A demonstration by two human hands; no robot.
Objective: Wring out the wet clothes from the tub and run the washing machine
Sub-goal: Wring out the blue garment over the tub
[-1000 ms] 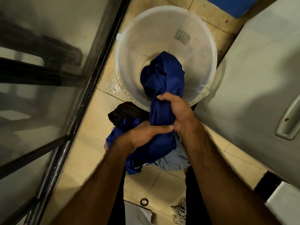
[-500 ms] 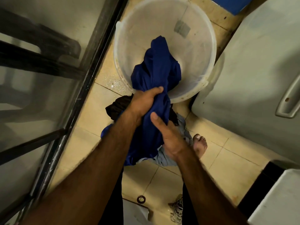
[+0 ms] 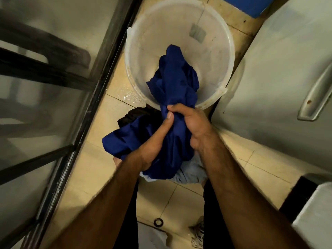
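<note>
The tub [image 3: 231, 51], translucent white, sits on the tiled floor [image 3: 100, 164] in the upper middle of the frame. It is hemmed in on both sides. The dark metal frame of a glass door [image 3: 100, 78] runs diagonally just beside its left rim. The side of a white appliance [image 3: 287, 87] stands close to its right rim, with a blue mat [image 3: 251, 6] showing past the tub at the top edge. The open floor is a narrow strip running from the tub down to the bottom of the frame, and water drops [image 3: 131, 97] lie on it by the tub's lower left rim.

The blue cloth [image 3: 176, 83] is bunched into a thick rope. Its upper end hangs inside the tub and its lower part spills over the near rim towards the centre. The right hand [image 3: 192, 123] is clenched round the cloth just below the rim. The left hand [image 3: 152, 146] grips it lower down, with the thumb laid up along the fabric until it touches the right hand's fingers.

Half a second ago the order was reversed. The left hand held the cloth up by the rim, while the right lay lower with its fingers flat against the fabric.

There is one tub and there are two hands. Three garments can be counted: the blue cloth, a dark garment [image 3: 133, 115] on the floor under the tub's near rim, and a pale blue-grey garment [image 3: 190, 174] beneath the blue one. One black ring [image 3: 158, 222] and one stringy bundle [image 3: 197, 234] lie near the bottom edge. One handle [image 3: 316, 97] is on the appliance at the right edge, and one white box [image 3: 314, 218] sits in the lower right corner.
</note>
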